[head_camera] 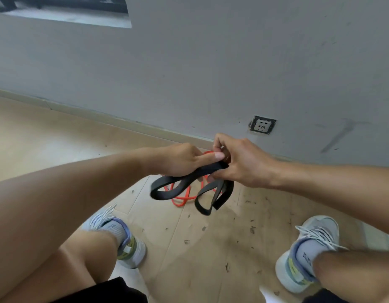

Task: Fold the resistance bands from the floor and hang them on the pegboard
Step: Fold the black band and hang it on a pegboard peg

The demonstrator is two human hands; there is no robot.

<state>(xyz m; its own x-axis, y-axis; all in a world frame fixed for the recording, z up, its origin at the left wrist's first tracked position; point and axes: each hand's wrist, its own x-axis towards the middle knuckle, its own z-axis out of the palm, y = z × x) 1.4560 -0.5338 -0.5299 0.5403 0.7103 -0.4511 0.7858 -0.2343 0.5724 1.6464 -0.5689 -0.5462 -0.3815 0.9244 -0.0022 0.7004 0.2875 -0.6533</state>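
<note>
- Black resistance band [190,182]: flat, wide, matte rubber strap, gathered into several loose loops, held in the air above the floor between both hands; two loops drooping at the right, one larger loop bulging out at the left.
- Orange resistance band [182,199]: thinner, glossy, lying in curls on the floor straight below the black one, partly hidden behind it; a short arc also showing between the hands.
- Left hand [180,159]: fingers curled shut around the bunched black strap, thumb stretched along the top.
- Right hand [243,162]: fingers pinched closed on the same bundle, touching the left thumb tip.
- Floor [47,136]: pale wood-look planks, smooth, speckled with small dark flecks near the feet.
- Wall [211,62]: flat grey, scuffed, with one square socket [263,124] low down.
- Count: two bands, two hands, two light laced sneakers [307,252], one socket.
</note>
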